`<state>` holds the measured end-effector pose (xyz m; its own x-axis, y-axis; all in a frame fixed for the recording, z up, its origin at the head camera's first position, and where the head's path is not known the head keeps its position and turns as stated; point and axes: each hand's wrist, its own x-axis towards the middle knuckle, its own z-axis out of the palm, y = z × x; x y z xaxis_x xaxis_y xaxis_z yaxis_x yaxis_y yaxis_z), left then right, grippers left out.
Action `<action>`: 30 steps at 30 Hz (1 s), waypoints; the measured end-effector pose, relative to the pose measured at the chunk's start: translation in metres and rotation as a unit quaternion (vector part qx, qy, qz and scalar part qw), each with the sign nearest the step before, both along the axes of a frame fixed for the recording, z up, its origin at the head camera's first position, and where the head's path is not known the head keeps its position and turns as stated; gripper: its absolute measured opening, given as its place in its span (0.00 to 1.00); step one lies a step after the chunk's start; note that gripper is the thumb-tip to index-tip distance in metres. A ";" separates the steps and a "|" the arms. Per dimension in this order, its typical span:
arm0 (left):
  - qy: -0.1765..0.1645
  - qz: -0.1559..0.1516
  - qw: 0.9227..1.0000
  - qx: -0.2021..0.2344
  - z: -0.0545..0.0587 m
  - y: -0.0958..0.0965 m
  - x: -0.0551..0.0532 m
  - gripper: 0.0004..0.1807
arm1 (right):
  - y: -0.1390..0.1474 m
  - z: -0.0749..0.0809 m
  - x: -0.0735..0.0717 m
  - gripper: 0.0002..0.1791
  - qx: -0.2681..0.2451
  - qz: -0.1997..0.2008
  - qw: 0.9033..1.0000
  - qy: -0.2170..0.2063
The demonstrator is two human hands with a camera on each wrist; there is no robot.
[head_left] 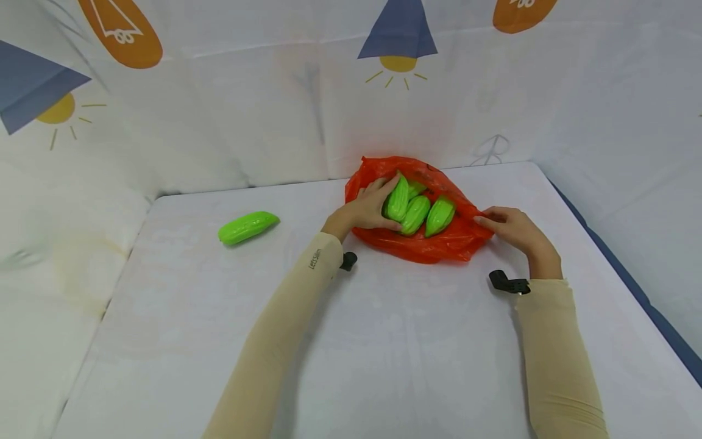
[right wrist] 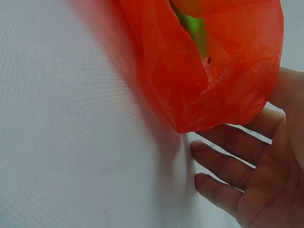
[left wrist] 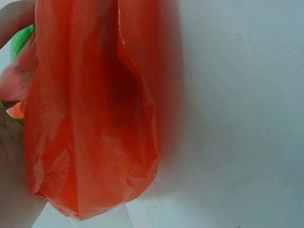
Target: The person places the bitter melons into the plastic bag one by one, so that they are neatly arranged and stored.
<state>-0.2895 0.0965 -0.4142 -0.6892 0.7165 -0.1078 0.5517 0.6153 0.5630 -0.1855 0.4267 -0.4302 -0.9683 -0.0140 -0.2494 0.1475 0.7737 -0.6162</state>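
Observation:
A red plastic bag (head_left: 422,247) lies with its mouth open near the table's back edge, several bright green, ridged bitter melons (head_left: 440,216) inside it. My left hand (head_left: 370,207) reaches into the mouth and grips the leftmost bitter melon (head_left: 396,200), thumb at its near end and fingers at its far end. At the bag's right corner, my right hand (head_left: 512,228) pinches the rim between thumb and index finger; its other fingers (right wrist: 225,161) extend below the plastic. In the left wrist view, the bag (left wrist: 95,118) hides most of the left hand's hold.
Another green bitter melon (head_left: 248,227) lies alone on the left part of the white-covered table (head_left: 417,341). White fabric with printed lamps (head_left: 397,30) hangs behind the table. Black wrist mounts (head_left: 509,283) stick out from the beige sleeves.

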 end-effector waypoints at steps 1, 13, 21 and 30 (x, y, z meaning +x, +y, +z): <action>0.000 0.000 1.000 0.000 0.001 0.000 0.001 0.63 | 0.000 0.000 0.000 0.38 0.000 -0.001 1.000 0.001; 0.009 -0.016 0.998 0.052 0.005 -0.021 0.016 0.62 | -0.003 0.002 0.000 0.39 0.002 -0.001 1.000 0.005; 0.005 0.009 0.997 0.077 0.003 -0.049 0.028 0.62 | -0.003 0.000 0.001 0.39 0.001 0.004 1.000 0.002; 0.013 0.047 0.993 0.108 0.002 -0.093 0.042 0.62 | 0.001 0.002 0.004 0.37 0.010 0.019 1.000 0.011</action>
<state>-0.2478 0.0032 -0.4124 -0.7552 0.6528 0.0594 0.5130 0.5321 0.6735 -0.1820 0.4280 -0.4282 -0.9722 -0.0469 -0.2296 0.1043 0.7910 -0.6029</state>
